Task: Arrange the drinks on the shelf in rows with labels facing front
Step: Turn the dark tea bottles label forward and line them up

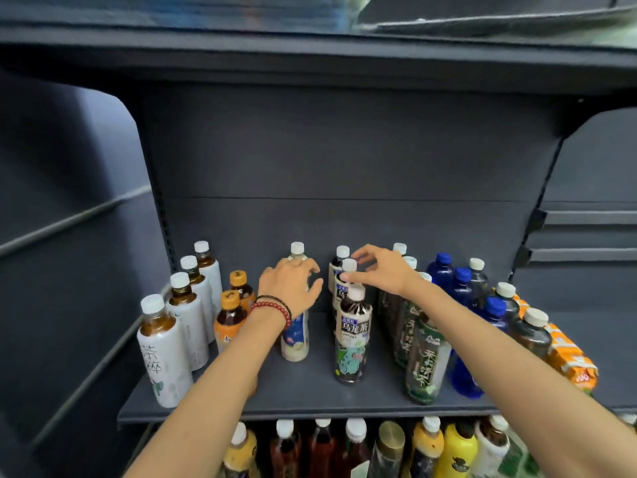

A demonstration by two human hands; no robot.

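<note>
The dark shelf board (pixel 310 391) holds bottles in rough rows running front to back. My left hand (pixel 289 284) is cupped over the top of a milky white bottle with a blue label (pixel 294 341), hiding its cap. A second white-capped bottle (pixel 297 249) stands behind it. My right hand (pixel 379 270) pinches the cap of the middle oolong tea bottle (pixel 349 267). The front oolong bottle (pixel 353 336) shows its label forward. White tea bottles (pixel 162 357) line the left edge. Green tea bottles (pixel 425 367) and blue bottles (pixel 463 377) stand at the right.
Two orange-capped bottles (pixel 229 319) stand between the white row and my left arm. Dark bottles (pixel 531 334) and orange packs (pixel 570 360) crowd the right end. The shelf above hangs low. The lower shelf (pixel 458 450) is packed with bottles.
</note>
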